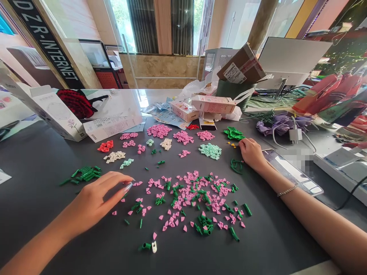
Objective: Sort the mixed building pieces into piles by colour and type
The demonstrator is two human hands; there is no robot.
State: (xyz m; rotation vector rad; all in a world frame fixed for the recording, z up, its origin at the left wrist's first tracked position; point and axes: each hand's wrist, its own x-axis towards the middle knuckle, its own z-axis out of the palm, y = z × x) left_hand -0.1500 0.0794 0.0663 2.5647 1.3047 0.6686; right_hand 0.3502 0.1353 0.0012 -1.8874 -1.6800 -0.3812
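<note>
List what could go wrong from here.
1. Small green pieces lie mixed in with the pink pieces, so some could be missed or put in the wrong group.
2. The left hand is right by the dark green tubes; the wrist or palm might nudge them.
3. The tiny yellow pieces lie beside the right hand and could get knocked away.

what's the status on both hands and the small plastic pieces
Left hand at left edge of scattered pink and green pieces, fingers nearly pinched. Right hand beside green leaf pieces. Possibly in the way: curved green pieces near right hand.
</note>
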